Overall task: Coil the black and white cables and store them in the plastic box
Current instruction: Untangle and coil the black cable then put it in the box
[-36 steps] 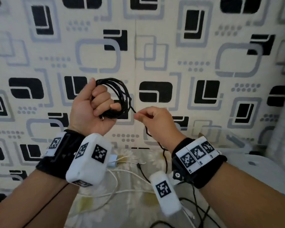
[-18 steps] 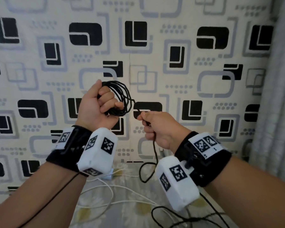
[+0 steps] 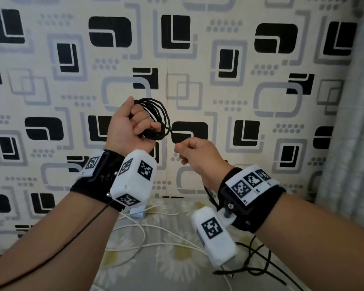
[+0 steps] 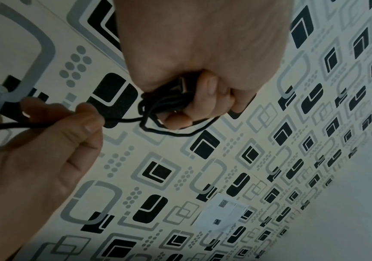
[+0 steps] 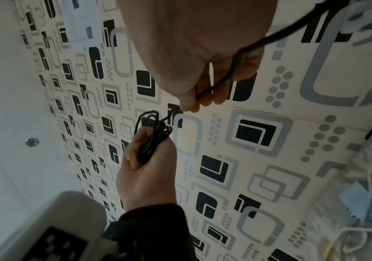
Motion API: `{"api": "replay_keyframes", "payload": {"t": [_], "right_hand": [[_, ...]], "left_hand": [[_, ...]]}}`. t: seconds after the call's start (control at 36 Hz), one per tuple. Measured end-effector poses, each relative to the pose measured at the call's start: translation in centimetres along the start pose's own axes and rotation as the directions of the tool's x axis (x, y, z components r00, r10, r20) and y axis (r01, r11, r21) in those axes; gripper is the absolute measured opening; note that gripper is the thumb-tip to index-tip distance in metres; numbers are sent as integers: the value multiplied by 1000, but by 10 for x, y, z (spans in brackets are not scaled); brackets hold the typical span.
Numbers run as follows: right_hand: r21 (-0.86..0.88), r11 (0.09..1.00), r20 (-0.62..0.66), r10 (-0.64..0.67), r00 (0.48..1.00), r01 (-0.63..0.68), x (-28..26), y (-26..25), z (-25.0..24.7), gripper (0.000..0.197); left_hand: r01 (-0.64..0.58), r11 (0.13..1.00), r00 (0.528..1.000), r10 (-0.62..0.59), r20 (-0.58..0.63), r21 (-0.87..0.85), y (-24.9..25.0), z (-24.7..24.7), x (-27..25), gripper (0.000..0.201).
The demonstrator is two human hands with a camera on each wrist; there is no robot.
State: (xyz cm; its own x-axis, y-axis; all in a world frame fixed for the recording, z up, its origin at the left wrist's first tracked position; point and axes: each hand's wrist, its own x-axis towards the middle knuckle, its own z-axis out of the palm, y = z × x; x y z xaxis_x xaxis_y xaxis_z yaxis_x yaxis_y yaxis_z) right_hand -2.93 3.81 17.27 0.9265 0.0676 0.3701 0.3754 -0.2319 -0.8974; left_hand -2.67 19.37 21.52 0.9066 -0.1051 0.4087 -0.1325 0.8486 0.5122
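Coiling is partway done: several loops of one black cable [image 3: 156, 117] sit bunched in the left hand [image 3: 127, 128], whose fingers are curled tight round them. To its right, the right hand [image 3: 194, 154] pinches the running strand between thumb and fingertips. The slack tail lies on the flowered cloth [image 3: 170, 255] near its right edge. One white cable [image 3: 139, 229] lies uncoiled there. No plastic box is visible.
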Motion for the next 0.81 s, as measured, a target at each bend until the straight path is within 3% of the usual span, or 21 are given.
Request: {"api": "replay_keyframes", "payload": {"t": [0.14,0.33,0.61,0.69,0.81], "right_hand": [[18,1000,36,7,999,-7,0,-1,2,20],[200,963,185,144,972,-180,-8,-8,11,24],[236,943,277,167,946,-236,-9,-2,11,22],[190,940,358,201,912,-282,-8,-3,8,13],[81,933,549,253,797,-352,-10,-4,1,22]], "left_hand": [[0,1000,1000,0,-15,-10,4,-6,2,45],[-34,999,999,35,-31,6,0,-10,3,42],[-85,963,995,67,76,255,-15,-12,0,32],[-118,896,992,89,88,427,-22,-14,1,31],[-157,667,987,140,85,728,-25,-19,3,29]]}}
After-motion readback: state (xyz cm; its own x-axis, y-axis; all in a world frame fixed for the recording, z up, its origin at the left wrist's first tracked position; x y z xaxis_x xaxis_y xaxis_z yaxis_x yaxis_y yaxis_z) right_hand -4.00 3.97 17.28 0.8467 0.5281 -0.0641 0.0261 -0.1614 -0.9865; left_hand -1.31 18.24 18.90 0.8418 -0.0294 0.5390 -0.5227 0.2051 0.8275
